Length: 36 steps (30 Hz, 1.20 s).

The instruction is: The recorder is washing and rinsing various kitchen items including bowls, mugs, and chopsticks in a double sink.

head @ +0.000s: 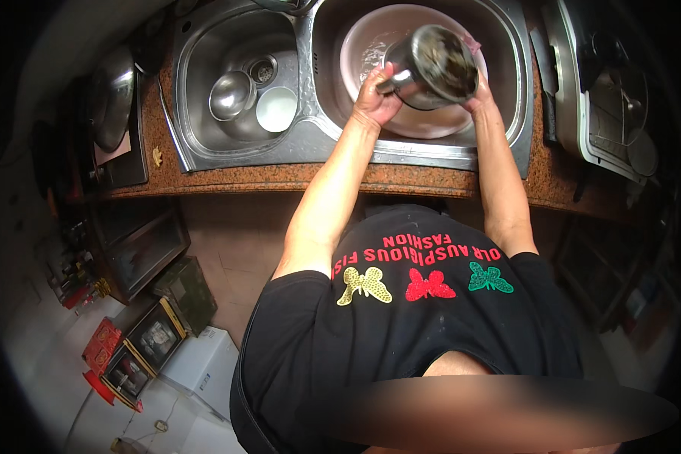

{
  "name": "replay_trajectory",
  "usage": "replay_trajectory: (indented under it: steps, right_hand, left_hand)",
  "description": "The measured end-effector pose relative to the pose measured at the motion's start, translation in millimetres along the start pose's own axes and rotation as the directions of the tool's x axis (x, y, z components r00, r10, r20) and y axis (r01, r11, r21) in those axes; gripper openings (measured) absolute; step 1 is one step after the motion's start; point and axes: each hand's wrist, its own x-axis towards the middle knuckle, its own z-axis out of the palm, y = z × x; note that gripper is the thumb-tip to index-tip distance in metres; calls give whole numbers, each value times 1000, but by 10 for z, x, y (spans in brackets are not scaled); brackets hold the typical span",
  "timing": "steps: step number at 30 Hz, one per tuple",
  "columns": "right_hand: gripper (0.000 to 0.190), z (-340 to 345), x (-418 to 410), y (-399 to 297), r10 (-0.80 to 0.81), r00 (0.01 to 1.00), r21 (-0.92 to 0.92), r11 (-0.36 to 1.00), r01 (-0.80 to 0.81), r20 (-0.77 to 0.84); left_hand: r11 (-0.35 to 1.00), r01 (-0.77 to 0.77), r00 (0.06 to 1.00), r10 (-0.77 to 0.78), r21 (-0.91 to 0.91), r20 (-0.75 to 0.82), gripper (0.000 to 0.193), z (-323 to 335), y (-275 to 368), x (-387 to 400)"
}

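Over the right basin of a steel double sink, my left hand (378, 96) is closed around the handle of a shiny metal pot (440, 65). The pot is tilted, its round base facing up towards the camera, so its inside is hidden. At the pot's right side, my right hand (479, 97) grips its lower edge, the fingers partly hidden. Beneath lies a pink plastic basin (352, 51) with water in it. A pink cloth-like piece (472, 43) shows at the basin's right rim.
A metal bowl (230, 95) and a white bowl (277, 109) stand in the left sink basin (204, 51). Right of the sink lies a knife (545, 74) beside a white dish rack (583, 113). A wok-like metal pan (113, 102) is at the left. The granite counter edge (249, 180) runs before me.
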Motion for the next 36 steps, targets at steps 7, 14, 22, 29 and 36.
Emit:
replay_trajectory:
  steps: [7, 14, 22, 29, 36]
  right_hand:
    - [31, -362, -53, 16, -63, 969, 275, 953, 129, -238]
    - [20, -561, 180, 246, -184, 920, 3, 980, 197, -347]
    - [30, -651, 127, 255, -146, 922, -236, 970, 62, -358]
    - [30, -624, 97, 278, 2, 923, -6, 1000, -4, -386]
    - [34, -741, 168, 242, -40, 864, -89, 996, -6, -503]
  left_hand:
    - [620, 140, 910, 227, 772, -347, 61, -271, 215, 46]
    - [-535, 96, 973, 229, 839, 36, 105, -41, -590, 209]
    - [-834, 82, 949, 232, 546, 211, 84, -167, -929, 470]
    - [-468, 373, 916, 323, 801, -238, 80, 74, -303, 492]
    - [-485, 496, 838, 486, 720, -250, 111, 199, -419, 237]
